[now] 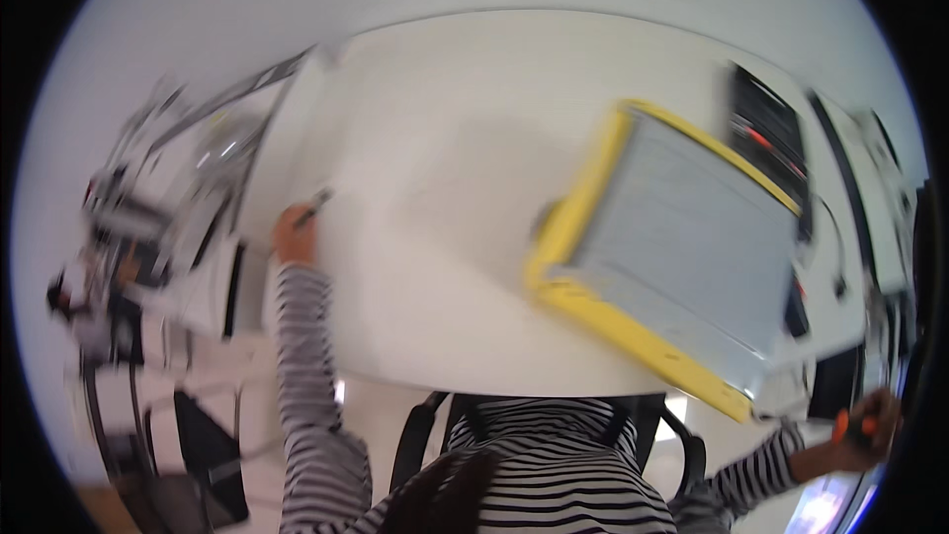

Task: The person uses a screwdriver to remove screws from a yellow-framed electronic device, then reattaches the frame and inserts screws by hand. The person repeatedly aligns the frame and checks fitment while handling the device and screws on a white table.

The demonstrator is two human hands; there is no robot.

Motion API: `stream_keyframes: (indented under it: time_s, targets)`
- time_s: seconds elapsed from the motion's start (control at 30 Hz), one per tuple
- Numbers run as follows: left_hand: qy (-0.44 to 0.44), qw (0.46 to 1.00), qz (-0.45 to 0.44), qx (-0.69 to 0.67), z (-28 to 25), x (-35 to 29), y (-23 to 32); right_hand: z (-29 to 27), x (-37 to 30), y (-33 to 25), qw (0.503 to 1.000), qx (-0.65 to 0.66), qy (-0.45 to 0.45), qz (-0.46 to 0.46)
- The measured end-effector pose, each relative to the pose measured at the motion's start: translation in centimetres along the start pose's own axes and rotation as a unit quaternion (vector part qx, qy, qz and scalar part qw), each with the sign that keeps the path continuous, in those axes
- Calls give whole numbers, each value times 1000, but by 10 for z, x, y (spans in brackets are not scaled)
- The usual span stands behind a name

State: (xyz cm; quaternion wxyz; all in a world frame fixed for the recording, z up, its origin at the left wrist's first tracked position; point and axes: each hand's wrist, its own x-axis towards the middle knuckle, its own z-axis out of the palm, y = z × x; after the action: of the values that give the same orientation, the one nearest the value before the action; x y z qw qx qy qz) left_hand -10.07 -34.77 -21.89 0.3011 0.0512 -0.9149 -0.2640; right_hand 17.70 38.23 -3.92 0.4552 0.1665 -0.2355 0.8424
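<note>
White tabletop (435,267) fills the middle of the view, whole frame motion-blurred. Left hand (294,235) reaches out over the tabletop's left part, fingers (300,222) closed around a thin dark pen-like tool (314,206); the tool's tip pokes up and to the right past the fingers. Just left of those fingers sits a blurred grey-and-white tray or frame (222,138) with small parts on it, details too smeared to tell. Right hand (870,427) is far out at the lower right edge, off the tabletop, fingers wrapped on an orange-handled tool (852,426); its working end cannot be made out. Up and left of the right fingers lies a big flat yellow-framed panel (682,257) with a grey face, tilted on the tabletop, its nearest corner close to that hand. Beyond the panel, a dark device (766,129) with red marks and some cables (835,237). Both arms wear black-and-white striped sleeves (306,356). Dark chair back (420,440) shows just below the tabletop edge, between the two arms
</note>
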Motion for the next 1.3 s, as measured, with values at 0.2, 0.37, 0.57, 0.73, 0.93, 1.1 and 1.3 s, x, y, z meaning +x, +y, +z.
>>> stream_keyframes:
  time_s: [0.2,0.37,0.57,0.73,0.93,1.1,1.3]
  targets:
    - [-29,992,86,91,-8,-2,-16,64,7,35,957,-189,-218,10]
    - [-133,979,123,91,-36,-16,106,60,5,94,677,-705,-210,16]
    - [-133,976,153,-81,-50,-61,225,-34,-5,180,356,-846,-373,134]
    - [-168,969,151,-105,-51,-104,265,-60,-1,209,352,-856,-359,116]
    - [-181,962,120,-168,-51,-137,281,-67,-2,213,350,-846,-383,122]
    - [-189,935,94,-285,-47,-156,302,-62,-9,199,373,-831,-389,139]
    - [-485,644,-44,-590,-20,-200,334,-55,-16,190,393,-820,-399,118]
